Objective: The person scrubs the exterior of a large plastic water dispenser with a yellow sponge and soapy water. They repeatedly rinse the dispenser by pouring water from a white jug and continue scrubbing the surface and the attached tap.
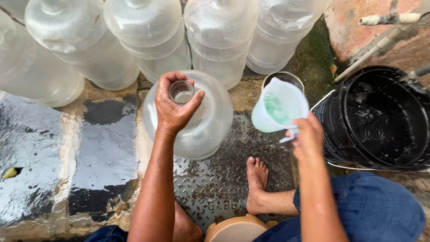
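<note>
My left hand [172, 107] grips the open neck of a large clear water jug [204, 130] that stands upright on a wet metal tread plate [224, 179]. My right hand [307, 136] holds the handle of a white plastic pitcher [280, 105], tilted, with a green scrubbing pad inside it. The pitcher hangs to the right of the jug's neck, apart from it. My bare right foot [256, 183] rests on the plate below the jug.
Several clear water jugs [148, 36] lie in a row at the top. A black bucket [385, 118] with water stands at the right under white pipes [385, 20]. A small round container [283, 77] sits behind the pitcher. Wet pavement [40, 152] lies left.
</note>
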A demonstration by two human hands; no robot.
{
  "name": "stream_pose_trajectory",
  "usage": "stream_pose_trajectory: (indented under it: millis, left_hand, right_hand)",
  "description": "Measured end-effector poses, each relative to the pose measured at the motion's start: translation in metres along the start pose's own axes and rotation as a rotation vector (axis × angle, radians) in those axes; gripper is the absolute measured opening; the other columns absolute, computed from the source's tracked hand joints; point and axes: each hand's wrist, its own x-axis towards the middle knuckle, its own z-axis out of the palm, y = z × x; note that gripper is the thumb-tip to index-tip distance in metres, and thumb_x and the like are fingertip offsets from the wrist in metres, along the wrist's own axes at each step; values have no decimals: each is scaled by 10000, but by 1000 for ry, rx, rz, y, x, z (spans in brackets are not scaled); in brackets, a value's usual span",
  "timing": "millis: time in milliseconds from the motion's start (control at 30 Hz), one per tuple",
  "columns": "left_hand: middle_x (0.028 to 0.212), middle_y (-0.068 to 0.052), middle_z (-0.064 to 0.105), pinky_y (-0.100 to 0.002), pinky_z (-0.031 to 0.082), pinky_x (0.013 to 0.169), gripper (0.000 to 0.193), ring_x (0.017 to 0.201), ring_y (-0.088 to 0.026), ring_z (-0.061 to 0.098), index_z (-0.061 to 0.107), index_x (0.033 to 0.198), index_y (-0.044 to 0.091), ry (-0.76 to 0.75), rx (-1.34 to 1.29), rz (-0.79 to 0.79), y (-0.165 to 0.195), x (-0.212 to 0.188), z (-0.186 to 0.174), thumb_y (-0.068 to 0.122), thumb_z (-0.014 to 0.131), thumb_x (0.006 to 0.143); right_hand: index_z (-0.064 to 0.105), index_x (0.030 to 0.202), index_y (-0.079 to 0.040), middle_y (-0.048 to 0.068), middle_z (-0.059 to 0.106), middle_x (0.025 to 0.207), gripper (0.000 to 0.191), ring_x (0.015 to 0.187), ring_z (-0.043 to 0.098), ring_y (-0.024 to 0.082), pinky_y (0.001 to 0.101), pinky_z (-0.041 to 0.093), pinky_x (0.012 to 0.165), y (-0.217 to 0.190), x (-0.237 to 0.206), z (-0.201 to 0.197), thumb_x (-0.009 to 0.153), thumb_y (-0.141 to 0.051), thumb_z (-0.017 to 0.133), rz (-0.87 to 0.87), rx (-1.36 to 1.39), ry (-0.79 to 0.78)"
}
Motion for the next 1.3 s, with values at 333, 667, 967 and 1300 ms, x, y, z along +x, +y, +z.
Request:
stream_pose_trajectory:
  millis: [333,667,967,1300]
  left_hand:
    - [1068,-66,728,-318,583,919,521,994,-162,721,558,1179,44,11,68,41,7,-5,2,164,882,789]
    - [1070,-68,720,-315,588,919,516,985,-166,718,574,1182,38,-2,54,18,9,-6,1,189,887,800]
    - [1089,-64,719,-337,582,960,540,1040,-184,723,584,1206,45,-9,12,44,17,-3,0,263,892,820]
    - [1052,-63,735,-330,582,930,507,1007,-176,734,589,1177,43,5,19,35,6,-5,6,252,877,817]
  right_hand:
    - [625,1298,-73,97,701,941,446,556,595,157,326,492,485,148,14,58,857,-36,573,53,-158,11]
    - [669,1184,-83,195,648,1232,279,1012,655,382,500,529,829,135,16,87,933,-192,612,-412,-1348,17]
    - [695,1145,-66,89,690,934,250,697,595,165,318,484,581,97,41,127,1026,-260,593,58,-210,-158]
    - [319,1545,-14,242,344,1591,701,1487,269,458,636,149,1174,60,-157,157,989,-408,481,-1102,-1213,-460]
